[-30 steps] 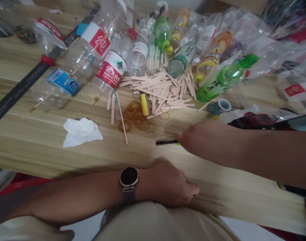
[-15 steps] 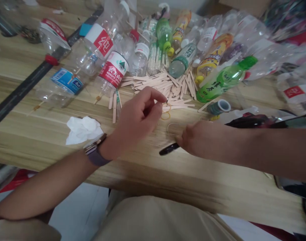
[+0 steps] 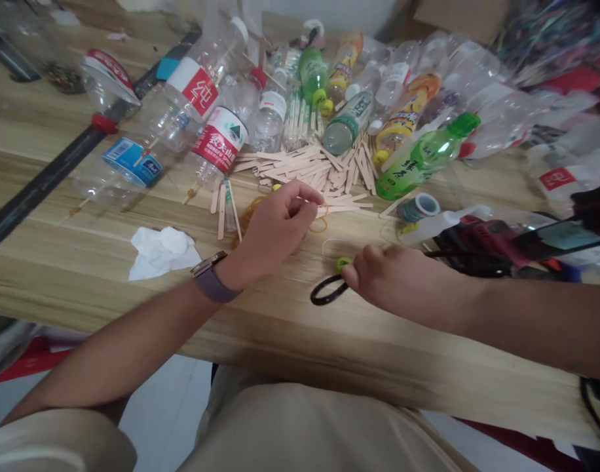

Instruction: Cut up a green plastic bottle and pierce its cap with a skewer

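My left hand [image 3: 283, 219], with a watch [image 3: 214, 275] on the wrist, hovers over the table's middle. Its fingers are curled and the thumb lies near the index finger; whatever they hold, if anything, is hidden. Close to its fingertips is a yellow rubber band [image 3: 318, 226], beside a heap of wooden craft sticks [image 3: 304, 164]. More rubber bands [image 3: 251, 213] lie partly behind that hand. My right hand [image 3: 395, 278] is closed around a black cord, whose bent loop [image 3: 324, 300] sticks out on the left. Against its fingers is a small yellow-green cap [image 3: 343, 263].
Plastic bottles crowd the back, including a green tea bottle [image 3: 422, 160] and a red-labelled bottle [image 3: 219, 141]. A dark pipe [image 3: 49, 160] runs along the left. Crumpled tissue [image 3: 162, 249] lies near it. At right are a tape roll [image 3: 418, 207] and a red-black tool [image 3: 496, 246].
My right hand has shifted slightly down, and the black loop now shows more openly. The yellow-green cap and more rubber bands have come into sight. The camera view has shifted a little.
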{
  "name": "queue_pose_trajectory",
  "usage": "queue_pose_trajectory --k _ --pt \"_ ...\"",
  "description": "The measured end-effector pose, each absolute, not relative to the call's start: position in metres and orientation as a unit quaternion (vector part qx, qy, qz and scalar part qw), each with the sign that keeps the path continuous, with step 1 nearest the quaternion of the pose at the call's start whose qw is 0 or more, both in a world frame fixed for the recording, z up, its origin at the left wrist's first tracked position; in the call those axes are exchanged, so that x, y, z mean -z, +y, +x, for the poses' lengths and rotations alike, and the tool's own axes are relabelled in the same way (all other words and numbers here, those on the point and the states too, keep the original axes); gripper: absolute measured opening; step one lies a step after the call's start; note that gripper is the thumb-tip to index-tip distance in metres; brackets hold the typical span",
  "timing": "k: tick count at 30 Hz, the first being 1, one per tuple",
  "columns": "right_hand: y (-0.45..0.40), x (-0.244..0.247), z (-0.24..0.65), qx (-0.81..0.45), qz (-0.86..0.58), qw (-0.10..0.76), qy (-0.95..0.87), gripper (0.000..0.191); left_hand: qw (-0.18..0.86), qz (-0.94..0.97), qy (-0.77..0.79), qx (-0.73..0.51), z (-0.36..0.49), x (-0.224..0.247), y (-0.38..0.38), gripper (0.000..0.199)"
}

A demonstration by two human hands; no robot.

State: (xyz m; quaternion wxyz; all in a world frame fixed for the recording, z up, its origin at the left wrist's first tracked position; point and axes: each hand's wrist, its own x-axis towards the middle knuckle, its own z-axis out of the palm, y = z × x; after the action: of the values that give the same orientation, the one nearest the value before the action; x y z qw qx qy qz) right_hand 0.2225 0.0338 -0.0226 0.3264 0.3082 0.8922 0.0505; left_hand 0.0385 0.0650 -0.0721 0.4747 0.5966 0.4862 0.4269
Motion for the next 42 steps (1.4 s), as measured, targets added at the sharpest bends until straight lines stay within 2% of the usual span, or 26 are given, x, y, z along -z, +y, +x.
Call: queue_pose_trajectory --k 2,5,7,9,11,15,17,24,28,32,34,37,39,40,42 --pt "0.033 0.029 0.239 -0.072 0.286 0.299 0.907 0.026 0.478 0.587 0.497 -0.424 0.035 0.076 0.065 0.010" --pt "0.033 0.042 0.267 -0.110 0.292 0.210 0.927 0.026 0.457 0.601 0.523 -0.396 0.031 0.080 0.062 0.011" --pt "0.028 0.049 0.281 -0.122 0.312 0.031 0.942 0.030 0.447 0.621 0.525 -0.372 0.029 0.081 0.057 0.016" --pt "0.018 0.053 0.287 -0.124 0.362 -0.067 0.921 0.041 0.451 0.642 0.511 -0.351 0.031 0.080 0.048 0.027" --pt "0.007 0.053 0.286 -0.102 0.409 -0.114 0.900 0.042 0.463 0.663 0.488 -0.327 0.036 0.078 0.036 0.036" --pt "-0.012 0.050 0.273 -0.016 0.440 -0.191 0.877 0.030 0.470 0.686 0.451 -0.324 0.052 0.073 0.008 0.055" --pt "-0.018 0.049 0.266 0.008 0.443 -0.225 0.868 0.027 0.445 0.687 0.456 -0.349 0.060 0.071 -0.004 0.057" --pt "-0.031 0.050 0.247 0.073 0.448 -0.290 0.842 0.022 0.327 0.684 0.488 -0.432 0.074 0.076 -0.029 0.037" --pt "-0.038 0.048 0.244 -0.004 0.435 -0.267 0.860 0.025 0.330 0.637 0.530 -0.452 0.079 0.081 -0.035 0.039" --pt "-0.037 0.045 0.247 -0.081 0.369 -0.228 0.897 0.029 0.324 0.638 0.558 -0.420 0.080 0.079 -0.035 0.039" --pt "-0.034 0.045 0.247 0.008 0.397 -0.258 0.881 0.027 0.278 0.670 0.543 -0.425 0.077 0.076 -0.035 0.036" --pt "-0.029 0.045 0.244 0.305 0.436 -0.291 0.795 0.027 0.200 0.729 0.494 -0.430 0.072 0.074 -0.033 0.029" --pt "-0.027 0.046 0.243 0.391 0.431 -0.289 0.760 0.025 0.168 0.744 0.481 -0.431 0.070 0.074 -0.030 0.026" --pt "-0.027 0.047 0.242 0.355 0.435 -0.296 0.773 0.024 0.164 0.743 0.485 -0.431 0.070 0.074 -0.028 0.026" --pt "-0.026 0.051 0.243 0.167 0.433 -0.300 0.834 0.023 0.179 0.726 0.512 -0.423 0.072 0.074 -0.025 0.029"
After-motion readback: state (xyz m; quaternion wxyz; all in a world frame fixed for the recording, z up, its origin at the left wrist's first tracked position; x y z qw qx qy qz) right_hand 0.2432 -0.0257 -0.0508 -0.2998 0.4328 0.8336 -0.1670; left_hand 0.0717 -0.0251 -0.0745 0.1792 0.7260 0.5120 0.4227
